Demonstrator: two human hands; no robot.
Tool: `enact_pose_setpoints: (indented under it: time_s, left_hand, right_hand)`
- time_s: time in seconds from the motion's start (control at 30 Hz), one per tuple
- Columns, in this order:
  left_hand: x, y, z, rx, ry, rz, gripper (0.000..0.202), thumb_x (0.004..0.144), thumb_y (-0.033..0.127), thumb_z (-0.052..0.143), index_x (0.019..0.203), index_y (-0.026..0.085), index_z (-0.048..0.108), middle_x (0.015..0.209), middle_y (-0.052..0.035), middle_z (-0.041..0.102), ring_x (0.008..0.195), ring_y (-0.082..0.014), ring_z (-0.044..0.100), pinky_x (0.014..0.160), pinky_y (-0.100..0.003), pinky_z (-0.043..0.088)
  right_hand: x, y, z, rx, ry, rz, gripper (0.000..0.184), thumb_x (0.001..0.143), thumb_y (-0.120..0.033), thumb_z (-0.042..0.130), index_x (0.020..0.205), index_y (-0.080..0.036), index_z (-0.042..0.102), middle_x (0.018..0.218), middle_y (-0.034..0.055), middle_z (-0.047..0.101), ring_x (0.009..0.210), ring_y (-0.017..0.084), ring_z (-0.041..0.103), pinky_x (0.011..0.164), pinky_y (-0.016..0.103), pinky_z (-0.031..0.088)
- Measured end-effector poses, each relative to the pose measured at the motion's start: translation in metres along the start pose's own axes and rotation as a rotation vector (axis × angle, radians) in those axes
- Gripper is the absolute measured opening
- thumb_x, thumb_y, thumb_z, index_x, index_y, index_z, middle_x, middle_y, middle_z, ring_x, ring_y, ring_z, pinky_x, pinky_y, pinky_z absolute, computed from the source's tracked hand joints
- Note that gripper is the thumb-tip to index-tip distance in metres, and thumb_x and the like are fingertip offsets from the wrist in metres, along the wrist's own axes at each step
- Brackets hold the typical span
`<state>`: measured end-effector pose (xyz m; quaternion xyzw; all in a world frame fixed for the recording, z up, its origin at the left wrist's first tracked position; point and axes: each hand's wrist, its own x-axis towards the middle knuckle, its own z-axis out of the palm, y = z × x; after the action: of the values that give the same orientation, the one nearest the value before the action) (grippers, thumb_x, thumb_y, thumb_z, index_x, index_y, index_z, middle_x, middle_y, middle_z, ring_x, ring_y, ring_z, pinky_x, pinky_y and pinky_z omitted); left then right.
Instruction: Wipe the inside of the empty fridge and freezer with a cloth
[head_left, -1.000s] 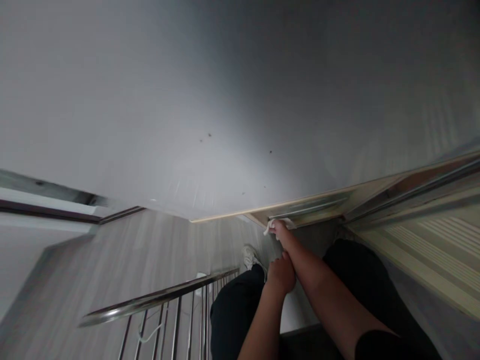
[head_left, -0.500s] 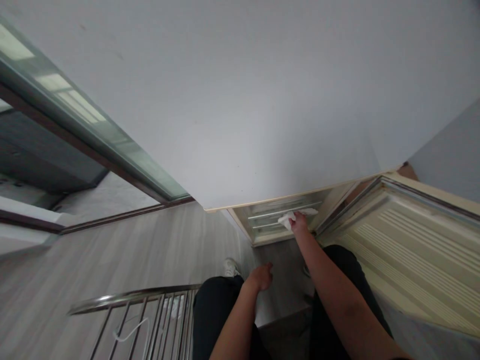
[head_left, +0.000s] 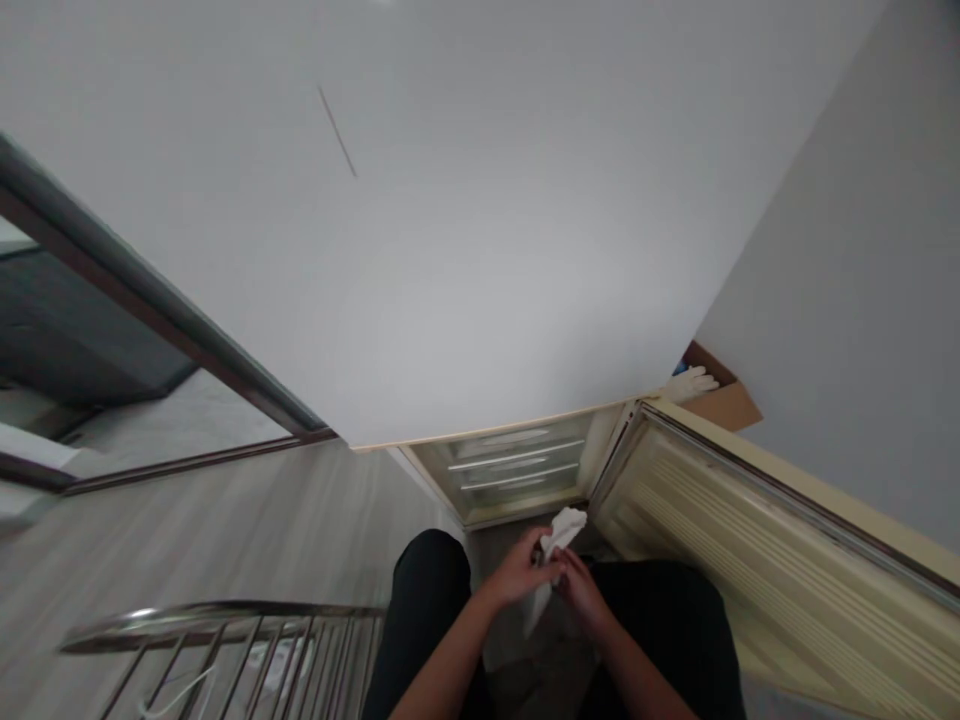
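Observation:
A crumpled white cloth (head_left: 568, 524) is between my two hands, just above my knees, its kind of fabric too blurred to tell. My left hand (head_left: 519, 572) grips it from the left with bent fingers. From the other side my right hand (head_left: 582, 588) pinches it, and a loose end hangs below. Beyond the hands stands a small white cabinet like a refrigerator (head_left: 480, 522), its inside ridged with pale horizontal bars. Its cream door (head_left: 750, 520) is swung wide to the right, showing a ribbed inner panel. Neither hand touches the cabinet.
A big white panel (head_left: 480, 250) rises above the cabinet opening. Behind the door, a cardboard box (head_left: 724, 408) holds a white glove (head_left: 691, 383). A metal-barred rack (head_left: 225, 625) stands on the wood-look floor (head_left: 300, 530) at left, near a dark-framed glass door (head_left: 172, 345).
My right hand has come back out of the cabinet with the cloth, toward my body. The left hand has joined it on the cloth. The view has shifted, bringing the cardboard box into sight.

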<state>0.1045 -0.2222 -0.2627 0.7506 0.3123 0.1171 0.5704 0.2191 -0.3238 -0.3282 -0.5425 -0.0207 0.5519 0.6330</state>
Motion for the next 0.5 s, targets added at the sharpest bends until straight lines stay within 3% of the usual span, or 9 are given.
enact_pose_setpoints:
  time_s: [0.13, 0.33, 0.43, 0.5]
  left_hand:
    - [0.012, 0.018, 0.031, 0.042, 0.008, 0.001, 0.062, 0.071, 0.033, 0.081, 0.128, 0.019, 0.062, 0.127, -0.0109, 0.063, 0.119, -0.0268, 0.059, 0.105, -0.039, 0.045]
    - [0.042, 0.042, 0.062, 0.113, -0.085, 0.003, 0.026, 0.082, 0.016, 0.057, 0.106, 0.020, 0.067, 0.110, -0.0056, 0.072, 0.106, -0.0218, 0.065, 0.098, -0.035, 0.047]
    - [0.050, 0.052, 0.077, 0.144, -0.138, 0.036, 0.028, 0.083, 0.017, 0.056, 0.109, 0.019, 0.066, 0.109, -0.0072, 0.072, 0.103, -0.0230, 0.065, 0.097, -0.037, 0.048]
    - [0.054, 0.060, 0.087, 0.159, -0.177, 0.071, 0.036, 0.080, 0.016, 0.059, 0.115, 0.019, 0.065, 0.117, -0.0092, 0.070, 0.111, -0.0255, 0.063, 0.102, -0.040, 0.046]
  right_hand:
    - [0.002, 0.002, -0.024, 0.157, 0.077, 0.013, 0.064, 0.049, -0.061, 0.088, 0.098, -0.023, 0.073, 0.118, 0.0094, 0.071, 0.109, 0.031, 0.066, 0.076, 0.037, 0.056]
    - [-0.009, -0.020, -0.046, 0.282, 0.071, -0.093, 0.064, 0.057, -0.054, 0.087, 0.112, -0.026, 0.071, 0.107, 0.0046, 0.074, 0.090, 0.022, 0.070, 0.072, 0.028, 0.052]
    - [-0.019, -0.036, -0.054, 0.233, 0.101, -0.097, 0.069, 0.060, -0.059, 0.085, 0.120, -0.029, 0.068, 0.109, 0.0038, 0.073, 0.090, 0.022, 0.070, 0.071, 0.030, 0.053]
    - [-0.027, -0.050, -0.055, 0.152, 0.093, -0.127, 0.063, 0.071, -0.062, 0.079, 0.122, -0.027, 0.067, 0.112, 0.0058, 0.071, 0.093, 0.023, 0.069, 0.074, 0.033, 0.055]
